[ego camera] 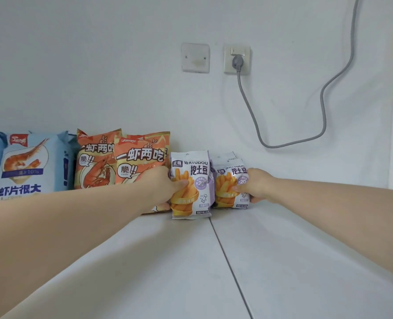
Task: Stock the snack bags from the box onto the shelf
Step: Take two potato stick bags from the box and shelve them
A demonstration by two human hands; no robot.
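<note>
Shelf (214, 261), white. Left hand (161, 183) grips left fries bag (197, 192) by its left edge; right hand (256, 184) pinches right fries bag (227, 189) by its right edge. Both bags upright, touching; left one nearer. Orange prawn bags (140, 157) stand beyond, leftward.

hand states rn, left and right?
Left hand: grips the left fries bag, thumb on its front.
Right hand: grips the right fries bag.

white shelf (283, 261) | blue shrimp bags (27, 166) | orange bags (140, 157) | purple fries bags (191, 203)
</note>
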